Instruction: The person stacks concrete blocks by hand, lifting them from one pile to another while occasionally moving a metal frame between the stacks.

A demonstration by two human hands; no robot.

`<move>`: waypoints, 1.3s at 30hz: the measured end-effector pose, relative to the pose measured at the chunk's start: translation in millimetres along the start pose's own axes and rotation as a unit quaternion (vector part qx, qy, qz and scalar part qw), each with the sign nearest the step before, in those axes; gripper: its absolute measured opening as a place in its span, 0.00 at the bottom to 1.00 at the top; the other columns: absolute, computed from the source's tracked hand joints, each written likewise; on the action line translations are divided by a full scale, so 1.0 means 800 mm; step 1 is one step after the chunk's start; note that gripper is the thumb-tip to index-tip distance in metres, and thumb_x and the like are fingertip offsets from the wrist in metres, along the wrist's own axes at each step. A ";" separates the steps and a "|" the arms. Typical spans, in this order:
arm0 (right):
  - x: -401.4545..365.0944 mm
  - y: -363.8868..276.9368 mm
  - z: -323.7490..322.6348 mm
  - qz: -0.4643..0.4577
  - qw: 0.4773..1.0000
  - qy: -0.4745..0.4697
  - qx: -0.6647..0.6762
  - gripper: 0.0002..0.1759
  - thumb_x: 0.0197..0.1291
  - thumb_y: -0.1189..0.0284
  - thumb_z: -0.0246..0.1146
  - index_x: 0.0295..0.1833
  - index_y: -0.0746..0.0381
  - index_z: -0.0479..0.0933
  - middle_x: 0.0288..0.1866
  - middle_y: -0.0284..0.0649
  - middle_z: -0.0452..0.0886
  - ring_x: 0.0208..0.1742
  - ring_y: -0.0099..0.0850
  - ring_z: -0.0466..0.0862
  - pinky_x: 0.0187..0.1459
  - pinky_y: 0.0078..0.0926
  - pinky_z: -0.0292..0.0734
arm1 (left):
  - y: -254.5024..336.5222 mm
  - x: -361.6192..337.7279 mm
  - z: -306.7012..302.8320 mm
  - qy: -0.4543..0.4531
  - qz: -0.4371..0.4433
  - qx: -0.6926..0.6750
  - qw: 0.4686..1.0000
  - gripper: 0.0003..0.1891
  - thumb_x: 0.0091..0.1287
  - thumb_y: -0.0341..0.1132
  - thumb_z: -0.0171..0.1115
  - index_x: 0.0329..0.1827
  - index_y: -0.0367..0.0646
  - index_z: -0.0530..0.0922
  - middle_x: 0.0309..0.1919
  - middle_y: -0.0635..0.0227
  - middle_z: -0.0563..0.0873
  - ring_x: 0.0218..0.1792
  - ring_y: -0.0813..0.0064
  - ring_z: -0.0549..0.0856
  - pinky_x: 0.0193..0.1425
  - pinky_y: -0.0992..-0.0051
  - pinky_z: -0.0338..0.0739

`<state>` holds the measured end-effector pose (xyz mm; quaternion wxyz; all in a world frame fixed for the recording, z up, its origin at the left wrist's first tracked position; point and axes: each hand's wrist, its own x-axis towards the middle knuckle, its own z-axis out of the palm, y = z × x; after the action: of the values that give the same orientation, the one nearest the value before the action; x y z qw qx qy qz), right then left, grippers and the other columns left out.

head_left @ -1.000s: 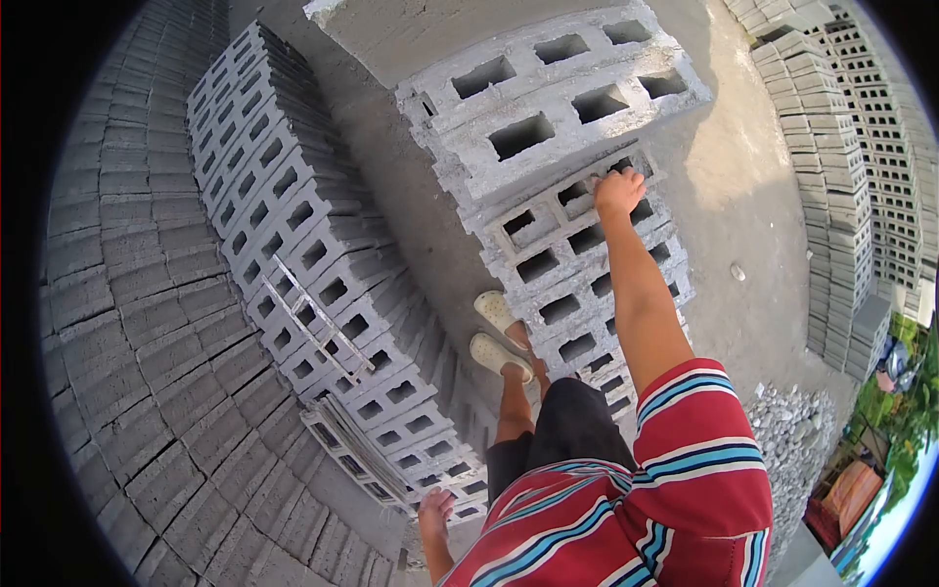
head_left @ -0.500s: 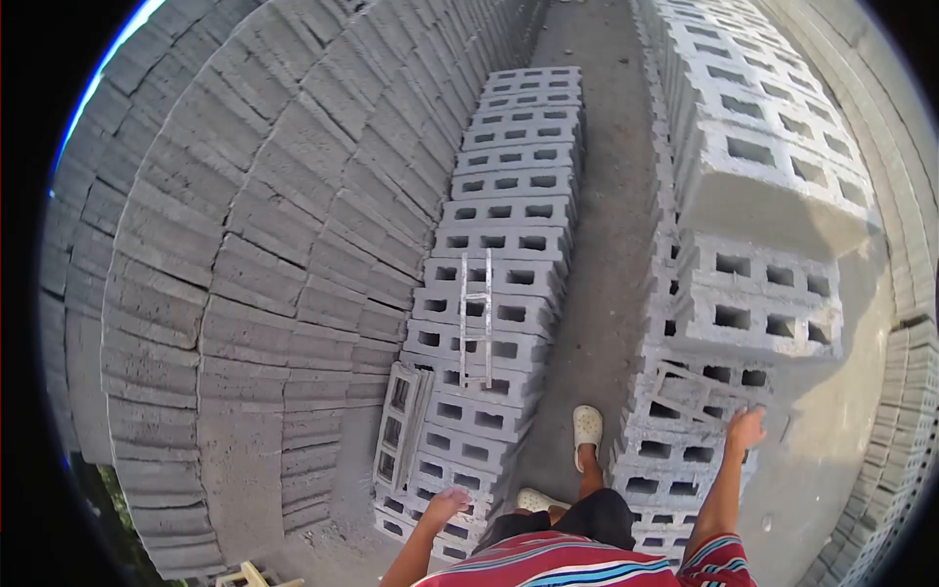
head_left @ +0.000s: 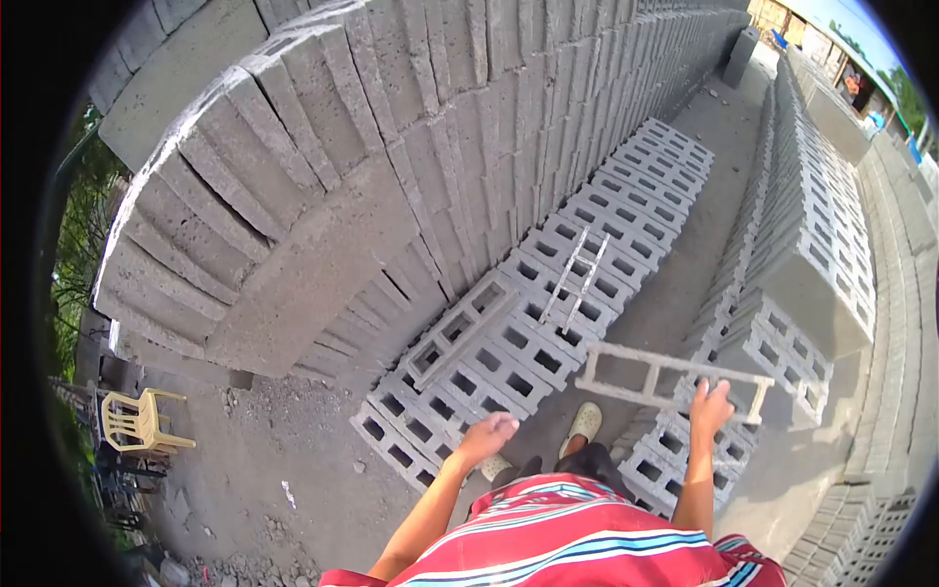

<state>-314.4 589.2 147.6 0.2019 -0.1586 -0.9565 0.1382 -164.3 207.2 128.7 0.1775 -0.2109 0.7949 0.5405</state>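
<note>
My right hand [head_left: 711, 406] grips a pale, ladder-shaped frame [head_left: 650, 378] near its right end. The frame is raised above the gap between two rows of hollow concrete blocks and the near end of the right row. My left hand [head_left: 487, 437] is over the near end of the left block row [head_left: 518, 383], fingers loosely bent and nothing visible in them. A second ladder-shaped frame [head_left: 565, 277] lies on that row. Beside it, along the wall side, rests a grey three-celled hollow block [head_left: 460, 333].
A tall stack of concrete blocks [head_left: 323, 225] rises on the left. More hollow blocks [head_left: 831, 235] are piled on the right. A narrow concrete aisle [head_left: 709, 176] runs between the rows. A yellow plastic chair [head_left: 147, 421] stands at the lower left, near rubble.
My right hand has lifted the ladder-shaped frame off the right block row and moved it left over the gap. The view has turned left, bringing the chair into sight.
</note>
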 end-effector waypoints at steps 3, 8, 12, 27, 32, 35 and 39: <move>-0.024 -0.108 -0.018 -0.067 0.995 -0.063 0.039 0.17 0.58 0.61 0.56 0.38 0.66 0.67 0.23 0.52 0.78 0.32 0.51 0.78 0.44 0.44 0.62 | -0.017 -0.011 -0.014 0.029 0.019 -0.111 0.993 0.24 0.65 0.47 0.56 0.54 0.36 0.72 0.43 0.66 0.81 0.45 0.78 0.77 0.51 0.77 0.70; -0.093 -0.202 -0.013 -0.181 0.971 -0.136 0.071 0.16 0.56 0.63 0.58 0.37 0.67 0.68 0.19 0.48 0.78 0.27 0.47 0.79 0.42 0.40 0.62 | -0.112 -0.081 -0.037 0.094 -0.034 -0.174 0.980 0.23 0.64 0.48 0.55 0.53 0.37 0.74 0.38 0.68 0.82 0.41 0.77 0.78 0.48 0.76 0.70; -0.133 -0.238 0.026 -0.234 0.955 -0.174 0.057 0.17 0.56 0.62 0.58 0.37 0.67 0.67 0.20 0.48 0.78 0.28 0.47 0.79 0.43 0.42 0.61 | -0.227 -0.149 -0.029 0.145 -0.155 -0.229 0.950 0.21 0.63 0.47 0.56 0.50 0.38 0.76 0.39 0.66 0.83 0.39 0.74 0.80 0.45 0.74 0.71; -0.181 -0.469 0.298 -0.301 0.858 -0.415 0.026 0.24 0.57 0.58 0.52 0.52 0.67 0.65 0.32 0.46 0.83 0.39 0.44 0.82 0.56 0.50 0.55 | -0.325 -0.414 0.137 0.384 -0.454 -0.532 0.603 0.19 0.63 0.49 0.52 0.50 0.47 0.71 0.38 0.69 0.82 0.29 0.76 0.78 0.36 0.71 0.69; -0.160 -0.516 0.367 -0.301 0.833 -0.464 0.000 0.25 0.57 0.58 0.53 0.54 0.65 0.65 0.47 0.48 0.79 0.49 0.43 0.78 0.57 0.48 0.56 | -0.272 -0.461 0.270 0.259 -0.565 -0.550 0.558 0.24 0.65 0.50 0.52 0.57 0.45 0.70 0.47 0.59 0.79 0.44 0.63 0.79 0.48 0.61 0.73; -0.161 -0.515 0.384 -0.394 0.846 -0.354 -0.056 0.26 0.56 0.60 0.57 0.56 0.63 0.64 0.57 0.47 0.69 0.57 0.43 0.69 0.56 0.45 0.57 | -0.255 -0.446 0.300 0.304 -0.546 -0.589 0.512 0.22 0.64 0.49 0.52 0.55 0.44 0.71 0.44 0.60 0.80 0.41 0.65 0.79 0.44 0.64 0.72; -0.167 -0.518 0.425 -0.377 0.854 -0.351 -0.071 0.26 0.52 0.59 0.59 0.55 0.59 0.65 0.52 0.42 0.68 0.55 0.41 0.67 0.52 0.42 0.62 | -0.253 -0.429 0.304 0.359 -0.498 -0.609 0.503 0.20 0.64 0.47 0.52 0.51 0.43 0.72 0.40 0.62 0.80 0.38 0.68 0.79 0.39 0.66 0.71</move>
<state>-447.4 95.6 -61.5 -0.1221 0.2596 -0.9575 0.0292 246.8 417.4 59.8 -0.0551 -0.8035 0.0296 0.5920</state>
